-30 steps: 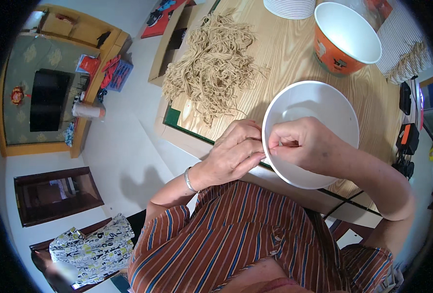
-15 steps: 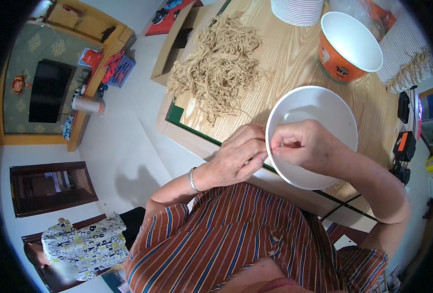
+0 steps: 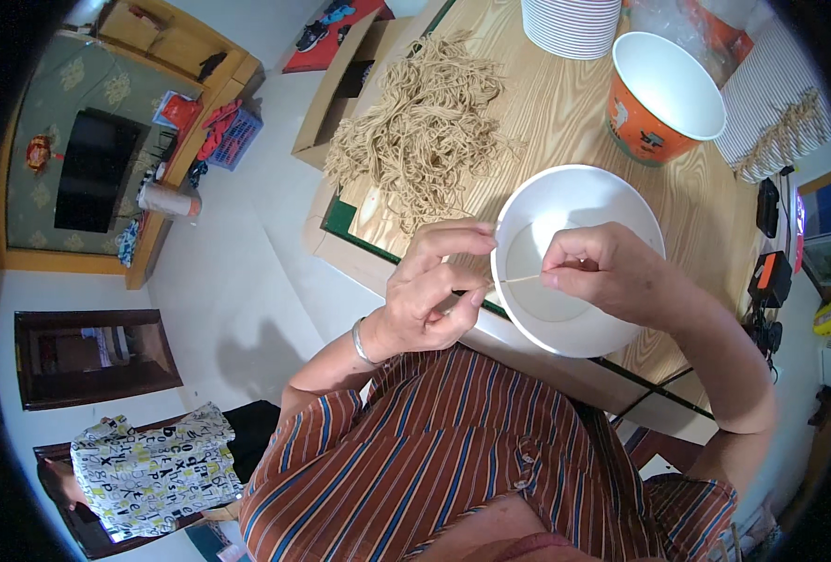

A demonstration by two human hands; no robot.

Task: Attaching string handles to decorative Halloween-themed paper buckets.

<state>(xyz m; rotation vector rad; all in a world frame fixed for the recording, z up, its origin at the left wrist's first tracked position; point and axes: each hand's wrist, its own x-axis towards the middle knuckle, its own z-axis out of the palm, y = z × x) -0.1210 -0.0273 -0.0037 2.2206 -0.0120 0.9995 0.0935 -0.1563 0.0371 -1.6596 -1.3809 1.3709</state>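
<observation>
A white paper bucket leans toward me at the table's front edge, its mouth facing up. Inside the mouth, my right hand pinches a thin tan cord between thumb and forefinger. The cord runs taut leftward to the bucket's wall near the rim. Just outside that wall, my left hand has thumb and forefinger closed on the cord's other side, while its upper fingers reach the rim. A loose heap of tan cords lies on the table beyond my left hand.
An orange printed paper bucket stands behind the white one. Nested white buckets are at the back, and another stack with cords hanging lies right. Black chargers sit along the right edge; an open cardboard box is left.
My right hand has drawn back from the bucket's wall, and the cord now shows stretched between. My left hand's upper fingers have lifted and spread. The white bucket has shifted slightly left.
</observation>
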